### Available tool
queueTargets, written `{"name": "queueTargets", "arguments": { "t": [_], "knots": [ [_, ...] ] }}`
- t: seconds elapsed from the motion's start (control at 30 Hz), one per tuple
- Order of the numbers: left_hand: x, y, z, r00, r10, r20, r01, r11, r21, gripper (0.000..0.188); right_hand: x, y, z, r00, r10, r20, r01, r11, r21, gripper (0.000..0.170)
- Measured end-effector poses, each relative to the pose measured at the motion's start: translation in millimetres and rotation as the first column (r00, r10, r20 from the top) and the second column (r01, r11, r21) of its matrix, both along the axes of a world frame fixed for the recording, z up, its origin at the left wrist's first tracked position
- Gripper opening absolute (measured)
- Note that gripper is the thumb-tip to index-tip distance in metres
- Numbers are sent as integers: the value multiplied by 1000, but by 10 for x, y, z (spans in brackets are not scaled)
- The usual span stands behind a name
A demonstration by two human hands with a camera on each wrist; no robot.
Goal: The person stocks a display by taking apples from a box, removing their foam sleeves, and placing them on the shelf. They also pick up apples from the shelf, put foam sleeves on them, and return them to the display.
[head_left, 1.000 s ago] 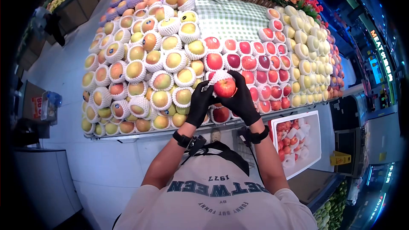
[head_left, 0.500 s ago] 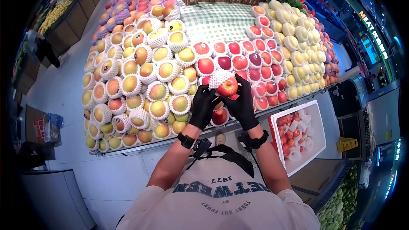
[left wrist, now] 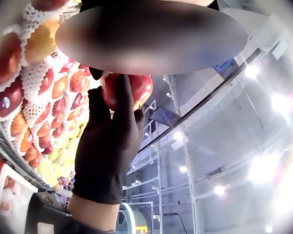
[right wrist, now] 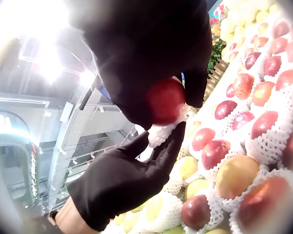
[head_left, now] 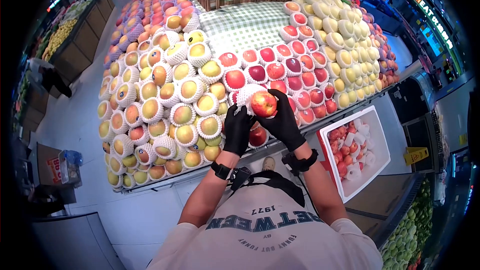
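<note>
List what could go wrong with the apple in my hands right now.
The red apple could slip from the gloved right hand, since its front is bare, and bruise on the stacked red apples beneath.
The white foam net at the left hand might tear or snag if pulled hard.
Working this close, either hand might knock a neighbouring apple loose.

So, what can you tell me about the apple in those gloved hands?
The apple is round and glossy, red streaked with yellow. It is held up over the rows of red apples, gripped by the right hand. A white foam net lies against its left side, leaving much of the fruit bare; the left hand pinches that net. Whether the left hand also touches the apple, I cannot tell.
</note>
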State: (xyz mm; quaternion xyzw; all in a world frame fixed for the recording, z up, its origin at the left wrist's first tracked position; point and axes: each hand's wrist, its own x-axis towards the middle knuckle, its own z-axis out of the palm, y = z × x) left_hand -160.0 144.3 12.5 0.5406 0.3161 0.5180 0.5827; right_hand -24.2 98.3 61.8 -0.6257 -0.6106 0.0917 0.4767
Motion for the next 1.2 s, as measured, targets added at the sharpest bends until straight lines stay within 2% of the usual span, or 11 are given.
{"name": "queueTargets", "arguments": {
  "t": [0.17, 0.3, 0.37, 0.43, 0.77, 0.8, 0.83, 0.87, 0.9, 1.13, 1.2],
  "knots": [
    [-22, 44, 133, 951, -31, 308, 187, 852, -489, 20, 322, -130, 32, 993, 22, -113, -28, 998, -56, 73],
    [-118, 91, -28, 795, 200, -573, 1, 944, 330, 32, 625, -321, 42, 804, 30, -593, -81, 995, -60, 60],
    [-132, 148, -39, 805, 142, -576, 62, 945, 321, 34, 879, -420, -47, 994, -6, -113, -23, 966, -256, 36],
    [-92, 161, -23, 815, 132, -564, 61, 949, 310, 30, 1035, -468, -28, 616, 118, -779, -281, 957, -77, 30],
    [218, 127, -232, 902, -222, -370, 154, 967, -205, 35, 1566, -888, -171, 916, -219, -338, 243, 969, 32, 40],
    [270, 121, -254, 793, -134, -595, 215, 974, 67, 33, 1601, -976, -112, 933, -250, -259, 254, 967, -18, 41],
    [321, 155, -434, 813, -162, -559, 248, 965, 82, 32, 1738, -1029, -285, 475, -48, -879, 121, 993, 11, 41],
    [398, 188, -595, 832, -186, -523, 276, 956, 98, 31, 1883, -1062, -532, -296, 157, -942, 52, 988, 149, 42],
    [484, 128, -332, 553, -95, -828, 374, 916, 145, 28, 2001, -1113, -706, -310, 129, -942, 44, 992, 121, 44],
    [1022, 50, -574, 834, -490, -252, 444, 869, -220, 15, 2703, -1730, -1043, -352, 152, -923, 177, 980, 94, 44],
    [1235, -50, -408, 818, -521, -243, 459, 847, -269, 14, 2942, -2054, -1205, 263, -117, -958, 209, 976, -62, 43]
  ]
}}
